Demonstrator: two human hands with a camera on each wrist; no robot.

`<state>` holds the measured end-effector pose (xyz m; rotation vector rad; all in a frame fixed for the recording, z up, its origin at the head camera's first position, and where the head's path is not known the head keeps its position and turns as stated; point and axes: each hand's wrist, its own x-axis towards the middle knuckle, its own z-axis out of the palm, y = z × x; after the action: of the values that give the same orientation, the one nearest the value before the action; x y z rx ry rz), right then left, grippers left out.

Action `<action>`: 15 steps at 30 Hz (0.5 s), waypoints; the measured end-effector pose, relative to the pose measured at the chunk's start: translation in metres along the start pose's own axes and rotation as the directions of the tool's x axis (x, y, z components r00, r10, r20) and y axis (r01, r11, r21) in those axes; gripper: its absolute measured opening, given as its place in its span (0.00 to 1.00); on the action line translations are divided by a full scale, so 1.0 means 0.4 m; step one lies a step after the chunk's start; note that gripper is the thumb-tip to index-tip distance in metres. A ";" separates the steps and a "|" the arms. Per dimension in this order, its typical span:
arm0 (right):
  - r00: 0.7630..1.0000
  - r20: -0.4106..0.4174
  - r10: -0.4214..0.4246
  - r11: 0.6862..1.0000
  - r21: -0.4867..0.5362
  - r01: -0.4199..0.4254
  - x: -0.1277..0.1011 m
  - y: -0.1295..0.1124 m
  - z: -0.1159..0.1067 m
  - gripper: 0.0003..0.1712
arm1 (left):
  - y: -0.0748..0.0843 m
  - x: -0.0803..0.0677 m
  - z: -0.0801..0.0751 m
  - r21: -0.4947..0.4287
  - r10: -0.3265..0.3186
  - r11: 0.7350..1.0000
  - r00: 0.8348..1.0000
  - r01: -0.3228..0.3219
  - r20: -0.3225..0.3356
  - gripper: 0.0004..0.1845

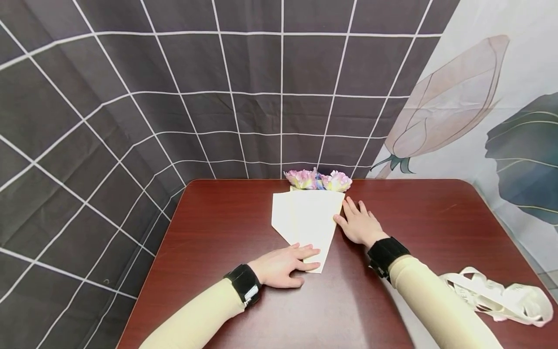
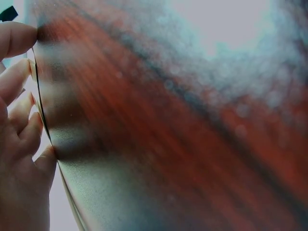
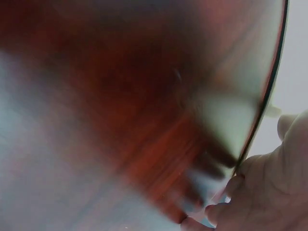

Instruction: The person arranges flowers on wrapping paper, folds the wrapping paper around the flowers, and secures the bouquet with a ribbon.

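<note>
A folded white paper wrap (image 1: 307,213), wide at the far end and narrow at the near end, lies on the reddish-brown table. Pink and yellow flowers (image 1: 336,182) with a bit of blue stick out of its far end; their stems are hidden in the paper. Spread fingers of my left hand (image 1: 283,266) rest on the narrow near end. Beside the upper right edge lies my right hand (image 1: 359,225), palm down, its thumb at the paper's side. In the right wrist view the right fingers (image 3: 245,168) meet the glossy tabletop.
A loose bundle of cream ribbon (image 1: 501,295) lies at the table's right, beyond my right forearm. Behind the table (image 1: 218,218) hangs a dark cloth (image 1: 248,114) with a white grid, and a flower-printed cloth (image 1: 453,104) hangs to the right.
</note>
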<state>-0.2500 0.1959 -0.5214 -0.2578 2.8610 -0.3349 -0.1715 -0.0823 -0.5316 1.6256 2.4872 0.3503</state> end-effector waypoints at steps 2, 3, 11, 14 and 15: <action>1.000 -0.003 0.015 1.000 -0.011 -0.015 0.010 0.002 -0.008 0.45 | 0.002 -0.001 -0.002 0.000 0.001 1.000 1.000 -0.001 0.002 0.29; 1.000 -0.006 0.020 1.000 -0.015 -0.021 0.014 0.003 -0.011 0.44 | 0.003 -0.001 -0.003 0.000 0.003 1.000 1.000 -0.003 0.002 0.29; 1.000 -0.025 0.005 0.999 -0.049 -0.006 0.046 0.015 -0.009 0.44 | 0.004 0.000 -0.006 0.006 0.007 1.000 1.000 -0.007 0.008 0.29; 0.998 -0.054 -0.020 0.999 -0.043 0.018 0.054 0.013 -0.007 0.44 | 0.001 0.000 -0.006 0.005 0.005 1.000 1.000 -0.005 0.008 0.29; 0.998 -0.063 -0.028 0.999 -0.035 0.026 0.055 0.010 -0.007 0.44 | 0.000 -0.001 -0.006 0.006 0.005 1.000 1.000 -0.005 0.007 0.29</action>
<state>-0.2721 0.1958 -0.5248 -0.2978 2.9307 -0.3046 -0.1719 -0.0828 -0.5291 1.6326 2.4818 0.3377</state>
